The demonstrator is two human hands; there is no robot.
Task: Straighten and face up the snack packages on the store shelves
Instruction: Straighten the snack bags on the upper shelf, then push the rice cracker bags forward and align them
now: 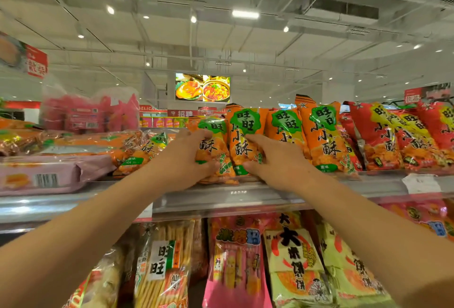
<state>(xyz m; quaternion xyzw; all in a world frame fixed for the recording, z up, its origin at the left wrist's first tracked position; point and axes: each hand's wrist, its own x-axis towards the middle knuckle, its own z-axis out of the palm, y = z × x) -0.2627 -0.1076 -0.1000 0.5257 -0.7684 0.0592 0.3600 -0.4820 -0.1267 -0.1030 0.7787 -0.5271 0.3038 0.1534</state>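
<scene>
The top shelf (221,199) runs across my view, and on it stands a row of orange snack bags with green labels, then red bags (383,135) of the same kind further to the right. To the left of my hands several orange bags (137,145) lie flat or fallen over, and a pink package (49,175) lies flat at the shelf edge with its barcode showing. Under this shelf I see more snack packs on the lower shelf (292,258).

My two hands work on two neighbouring orange bags in the middle. My left hand (189,160) holds the shorter, leaning bag (212,143): the fingers are curled around its left side and the thumb presses near its bottom. My right hand (267,157) holds the upright bag (245,133) next to it, with fingers curled over its front and the thumb at the lower edge.

The long axis of both bags goes up and down, but the left bag sits lower and tilts, and its label is partly hidden. It lies directly under my left grip, so this hand is the nearer one. I think the next move must lift and turn this bag upright, until it touches the right one and faces forward.
</scene>
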